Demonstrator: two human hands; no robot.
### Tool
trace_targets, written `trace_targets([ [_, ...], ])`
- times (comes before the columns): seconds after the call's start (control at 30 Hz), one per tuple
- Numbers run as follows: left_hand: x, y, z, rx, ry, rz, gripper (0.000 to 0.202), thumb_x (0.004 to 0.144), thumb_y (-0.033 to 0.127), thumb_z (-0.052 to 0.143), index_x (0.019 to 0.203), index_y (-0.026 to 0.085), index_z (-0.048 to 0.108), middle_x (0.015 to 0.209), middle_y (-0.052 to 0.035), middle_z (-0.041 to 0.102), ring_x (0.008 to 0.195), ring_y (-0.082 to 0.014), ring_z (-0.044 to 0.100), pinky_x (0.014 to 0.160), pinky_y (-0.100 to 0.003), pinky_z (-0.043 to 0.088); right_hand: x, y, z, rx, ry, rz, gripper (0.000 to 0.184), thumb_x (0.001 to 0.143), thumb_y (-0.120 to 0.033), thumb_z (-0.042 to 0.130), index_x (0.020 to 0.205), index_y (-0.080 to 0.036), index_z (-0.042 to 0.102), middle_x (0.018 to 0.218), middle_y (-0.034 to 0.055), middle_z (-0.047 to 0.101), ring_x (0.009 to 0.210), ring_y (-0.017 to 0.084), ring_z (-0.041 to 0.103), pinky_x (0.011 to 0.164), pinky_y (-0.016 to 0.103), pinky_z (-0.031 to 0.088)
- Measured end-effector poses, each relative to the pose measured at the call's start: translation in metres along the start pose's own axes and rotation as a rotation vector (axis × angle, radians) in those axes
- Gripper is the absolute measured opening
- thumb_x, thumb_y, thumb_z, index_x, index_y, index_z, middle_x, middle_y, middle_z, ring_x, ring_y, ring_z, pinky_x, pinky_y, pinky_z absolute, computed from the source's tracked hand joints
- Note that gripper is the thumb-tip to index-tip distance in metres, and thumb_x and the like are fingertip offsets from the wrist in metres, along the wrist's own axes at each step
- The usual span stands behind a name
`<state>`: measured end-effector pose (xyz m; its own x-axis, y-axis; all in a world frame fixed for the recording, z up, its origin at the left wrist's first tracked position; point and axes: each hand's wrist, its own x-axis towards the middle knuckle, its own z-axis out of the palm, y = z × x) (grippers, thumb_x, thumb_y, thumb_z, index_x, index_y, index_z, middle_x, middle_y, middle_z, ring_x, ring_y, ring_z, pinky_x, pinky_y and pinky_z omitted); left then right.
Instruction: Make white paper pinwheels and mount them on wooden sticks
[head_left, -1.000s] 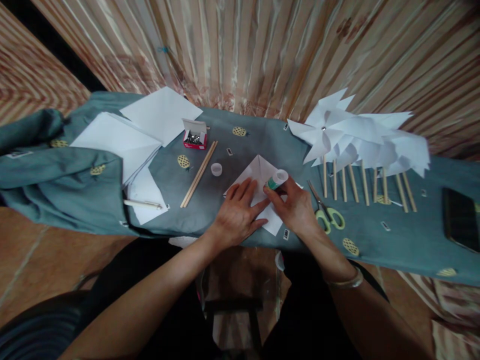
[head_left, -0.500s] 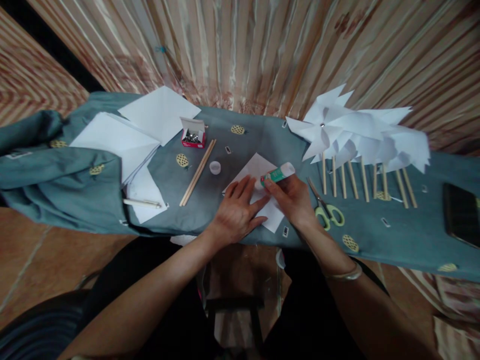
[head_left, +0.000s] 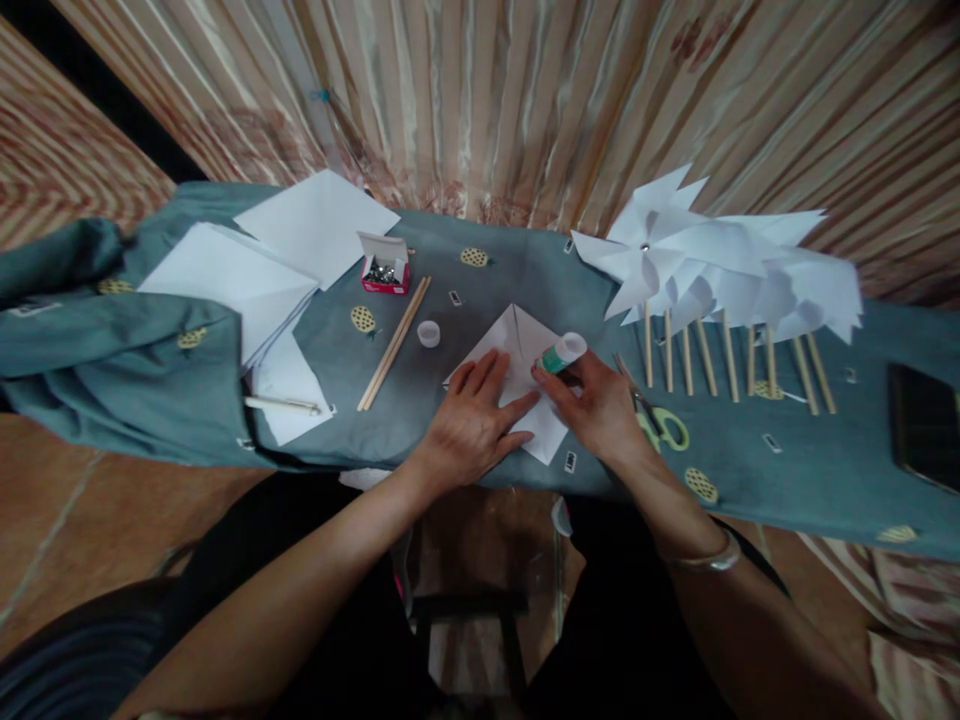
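A square white sheet of paper point(head_left: 517, 335) with cuts or creases running in from its corners lies in front of me. My left hand point(head_left: 476, 415) rests flat on it, fingers spread. In my right hand point(head_left: 592, 405) is a green and white glue stick point(head_left: 561, 352), tilted with its lower end down at the paper; that end is hidden by my fingers. The white glue cap point(head_left: 428, 333) sits on the cloth to the left of the sheet. Green-handled scissors point(head_left: 664, 430) lie just right of my right hand, partly covered by it.
Several paper pinwheels point(head_left: 679, 250) on wooden sticks lie at the right, near a dark phone point(head_left: 922, 425). At the left are white paper sheets point(head_left: 225, 290), a pen point(head_left: 281, 405), wooden sticks point(head_left: 394, 345) and a red box of metal pins point(head_left: 386, 270). A curtain point(head_left: 480, 110) hangs behind.
My right hand has moved slightly right and turned the glue stick more upright. My left hand stays in place on the paper.
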<state>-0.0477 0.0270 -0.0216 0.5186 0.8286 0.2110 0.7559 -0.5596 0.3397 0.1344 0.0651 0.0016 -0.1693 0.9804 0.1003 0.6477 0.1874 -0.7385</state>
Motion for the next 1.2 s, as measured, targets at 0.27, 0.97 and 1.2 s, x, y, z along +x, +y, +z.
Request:
trace_targets([
  [0.27,0.0,0.0,-0.001,0.011,-0.001,0.007,0.049,0.088,0.05,0.05,0.132,0.027,0.054,0.148,-0.0161,0.037,0.139,-0.0378,0.028,0.106,-0.057,0.029,0.0,-0.002,-0.001,-0.049,-0.044,-0.037,0.025,0.084,-0.041,0.057,0.097,-0.02,0.059,0.076,0.0041,0.07,0.068,0.021,0.066,0.061,0.031,0.048],
  [0.97,0.0,0.0,-0.001,-0.016,0.009,0.011,0.047,0.088,0.048,0.052,0.13,0.027,0.056,0.151,-0.0161,0.034,0.139,-0.0372,0.028,0.106,-0.057,0.028,0.005,-0.001,-0.002,-0.09,0.021,-0.047,0.024,0.086,-0.042,0.055,0.095,-0.021,0.058,0.08,0.0065,0.072,0.073,0.025,0.069,0.066,0.034,0.05],
  [1.2,0.0,0.0,-0.001,-0.016,0.008,0.011,0.047,0.088,0.049,0.051,0.13,0.027,0.056,0.151,-0.016,0.034,0.139,-0.0377,0.028,0.106,-0.057,0.028,0.01,-0.001,0.004,-0.054,0.051,-0.076,0.021,0.086,-0.041,0.055,0.092,-0.021,0.057,0.084,0.0073,0.072,0.077,0.025,0.069,0.07,0.036,0.051],
])
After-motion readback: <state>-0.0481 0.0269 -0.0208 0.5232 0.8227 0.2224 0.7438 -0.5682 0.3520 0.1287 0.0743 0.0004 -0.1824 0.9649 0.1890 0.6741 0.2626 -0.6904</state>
